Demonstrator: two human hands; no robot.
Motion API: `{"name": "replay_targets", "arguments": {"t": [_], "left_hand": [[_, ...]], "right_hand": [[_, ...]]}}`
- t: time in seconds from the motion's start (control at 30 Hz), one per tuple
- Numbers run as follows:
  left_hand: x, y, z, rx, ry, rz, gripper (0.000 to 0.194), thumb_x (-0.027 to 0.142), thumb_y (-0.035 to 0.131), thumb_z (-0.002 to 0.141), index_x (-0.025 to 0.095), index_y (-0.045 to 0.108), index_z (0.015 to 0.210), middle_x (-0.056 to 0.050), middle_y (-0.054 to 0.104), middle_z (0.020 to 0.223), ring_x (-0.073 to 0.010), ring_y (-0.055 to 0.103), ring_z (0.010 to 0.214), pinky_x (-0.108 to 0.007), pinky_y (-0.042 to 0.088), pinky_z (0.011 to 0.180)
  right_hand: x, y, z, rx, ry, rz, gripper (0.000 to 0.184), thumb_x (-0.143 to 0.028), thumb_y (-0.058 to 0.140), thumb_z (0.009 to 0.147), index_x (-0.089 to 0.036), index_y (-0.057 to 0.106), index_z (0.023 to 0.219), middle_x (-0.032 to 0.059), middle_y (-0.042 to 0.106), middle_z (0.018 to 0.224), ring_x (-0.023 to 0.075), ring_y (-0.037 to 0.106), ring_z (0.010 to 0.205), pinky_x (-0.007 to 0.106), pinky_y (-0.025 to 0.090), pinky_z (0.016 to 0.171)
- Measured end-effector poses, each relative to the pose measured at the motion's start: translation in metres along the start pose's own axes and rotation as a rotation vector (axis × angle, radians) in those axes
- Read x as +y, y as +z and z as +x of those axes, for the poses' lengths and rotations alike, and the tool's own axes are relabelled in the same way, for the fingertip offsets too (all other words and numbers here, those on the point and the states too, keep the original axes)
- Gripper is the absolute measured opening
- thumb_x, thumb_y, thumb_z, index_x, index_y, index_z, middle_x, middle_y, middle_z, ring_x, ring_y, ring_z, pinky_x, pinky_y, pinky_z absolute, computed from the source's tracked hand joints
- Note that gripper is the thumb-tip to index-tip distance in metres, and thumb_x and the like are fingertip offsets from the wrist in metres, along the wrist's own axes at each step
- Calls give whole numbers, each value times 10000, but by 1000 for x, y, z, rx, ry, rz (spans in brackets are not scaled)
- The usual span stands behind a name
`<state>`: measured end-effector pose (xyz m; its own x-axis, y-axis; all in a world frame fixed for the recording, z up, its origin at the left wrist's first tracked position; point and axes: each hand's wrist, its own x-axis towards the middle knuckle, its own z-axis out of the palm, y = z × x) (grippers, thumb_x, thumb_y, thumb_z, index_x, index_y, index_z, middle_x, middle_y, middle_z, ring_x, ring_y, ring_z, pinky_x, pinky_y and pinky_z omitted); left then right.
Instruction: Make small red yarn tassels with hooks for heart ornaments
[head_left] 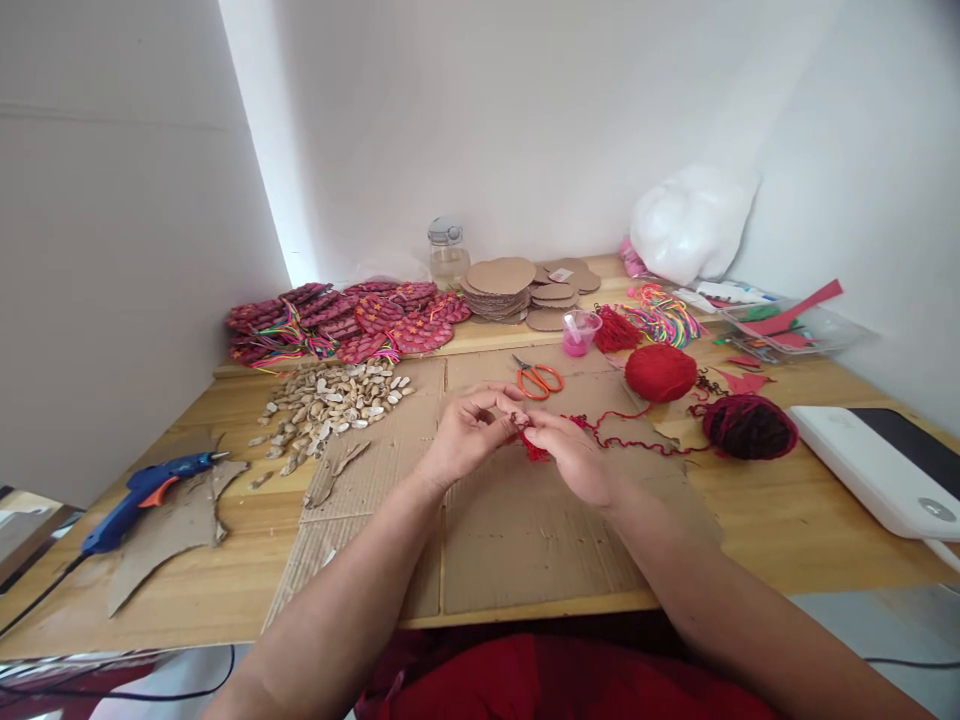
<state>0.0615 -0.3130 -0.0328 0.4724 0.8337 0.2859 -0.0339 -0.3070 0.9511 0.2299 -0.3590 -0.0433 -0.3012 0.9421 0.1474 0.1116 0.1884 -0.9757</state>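
Observation:
My left hand [480,425] and my right hand [566,445] meet above the cardboard sheet, both with fingers pinched. Between the fingertips is a small bundle of red yarn [534,448], with a darker strand at its top; the fingers cover most of it. Yarn strands run right from the hands toward a bright red ball of yarn [660,373] and a dark maroon ball of yarn [750,427]. Just beyond the fingers lie orange-handled scissors [540,380], their blades a little apart.
Peanut shells [337,405] are heaped at left, near a blue glue gun [142,495]. Behind stand decorated pink pieces [405,325], stacked cardboard discs [499,290], a glass jar [448,255] and a small pink cup [580,332]. A white device [862,470] sits at right.

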Motion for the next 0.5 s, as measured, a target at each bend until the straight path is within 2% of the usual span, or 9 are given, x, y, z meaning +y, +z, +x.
{"name": "replay_targets", "arguments": {"t": [0.1, 0.2, 0.33, 0.5], "left_hand": [[-2, 2, 0, 11, 27, -40, 205, 345, 702, 809, 147, 686, 754, -97, 654, 1058, -150, 633, 858, -247, 459, 721], [-4, 1, 3, 124, 74, -112, 185, 312, 717, 798, 154, 659, 721, -66, 670, 955, -146, 609, 902, -248, 445, 805], [-6, -2, 5, 267, 88, -191, 172, 289, 736, 776, 156, 653, 706, -50, 671, 900, -143, 588, 908, -245, 425, 829], [-8, -16, 10, 386, 69, -273, 152, 295, 750, 757, 166, 674, 730, -34, 674, 920, -106, 553, 798, -201, 392, 683]], "right_hand": [[4, 3, -1, -40, -3, -50, 280, -285, 346, 920, -204, 499, 699, 14, 530, 709, 167, 490, 701, 315, 367, 696], [5, 5, -2, -37, -32, -111, 265, -245, 311, 906, -219, 385, 652, -6, 441, 659, 153, 418, 645, 310, 327, 646], [6, 7, -4, -2, -4, -173, 239, -206, 308, 878, -223, 337, 642, -20, 402, 626, 147, 384, 613, 310, 290, 613], [10, 2, -6, 42, 32, -303, 243, -204, 327, 840, -221, 332, 598, -19, 397, 588, 149, 382, 594, 311, 277, 598]]}}
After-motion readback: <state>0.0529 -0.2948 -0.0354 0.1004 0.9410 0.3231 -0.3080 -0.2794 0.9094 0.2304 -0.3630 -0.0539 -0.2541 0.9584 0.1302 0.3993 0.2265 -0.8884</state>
